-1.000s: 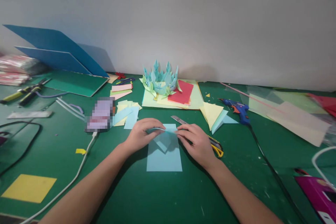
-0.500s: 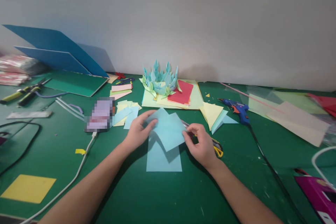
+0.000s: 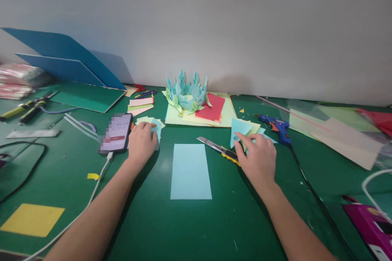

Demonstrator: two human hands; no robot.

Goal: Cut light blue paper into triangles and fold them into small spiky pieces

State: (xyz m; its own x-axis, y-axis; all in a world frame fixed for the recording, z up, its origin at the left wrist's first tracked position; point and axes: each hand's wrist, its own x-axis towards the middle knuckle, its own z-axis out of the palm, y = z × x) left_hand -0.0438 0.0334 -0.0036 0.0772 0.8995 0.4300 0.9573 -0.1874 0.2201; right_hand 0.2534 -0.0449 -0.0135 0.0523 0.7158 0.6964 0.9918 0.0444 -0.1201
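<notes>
My left hand (image 3: pixel 142 142) is over a pile of pale yellow and blue paper pieces beside the phone. Its fingers are curled down on a light blue piece of paper (image 3: pixel 158 127), mostly hidden by the hand. My right hand (image 3: pixel 259 157) rests at a light blue piece of paper (image 3: pixel 237 125) on top of folded yellow and blue triangles; thumb and forefinger lie apart on its surface. A light blue rectangular sheet (image 3: pixel 190 173) lies flat between my hands. Right of it is a utility knife (image 3: pixel 211 144), blade out, its yellow-and-black handle reaching towards my right hand.
A blue paper crown-like ring (image 3: pixel 187 91) stands on stacked coloured sheets at the back. The phone (image 3: pixel 118 132) trails a white cable. At right lies a blue glue gun (image 3: pixel 280 128) with a black cord. Pliers (image 3: pixel 30 110) and a yellow square (image 3: pixel 33 220) are at left.
My hands have moved apart, the left to the pile by the phone, the right to the folded triangles. The blue paper held between them has left the middle, uncovering the sheet and knife.
</notes>
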